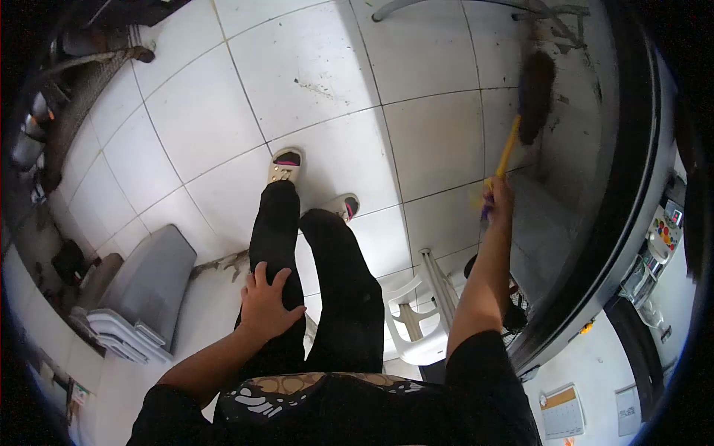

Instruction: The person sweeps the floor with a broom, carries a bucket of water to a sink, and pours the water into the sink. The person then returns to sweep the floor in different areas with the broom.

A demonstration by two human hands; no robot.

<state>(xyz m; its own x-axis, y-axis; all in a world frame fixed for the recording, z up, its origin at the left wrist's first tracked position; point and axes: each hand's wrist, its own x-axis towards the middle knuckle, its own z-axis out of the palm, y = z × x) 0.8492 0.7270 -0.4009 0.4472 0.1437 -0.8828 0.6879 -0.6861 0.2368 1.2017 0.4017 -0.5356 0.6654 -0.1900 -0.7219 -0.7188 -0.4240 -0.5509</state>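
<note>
My right hand [501,199] is wrapped round the yellow and purple handle of a short hand broom [537,97]. The broom's dark, bushy bristles lie against the tiled floor [431,141] at the far right, near the base of a wall. My left hand [269,303] rests on my left thigh with its fingers spread and holds nothing. Both legs are in dark trousers, and light-coloured sandals [284,165] are on my feet.
A white plastic stool [418,316] stands beside my right leg. Grey and white stacked panels [152,293] lean at the left. A dark counter edge [628,223] curves along the right. Metal tubing [439,3] crosses the floor at the top.
</note>
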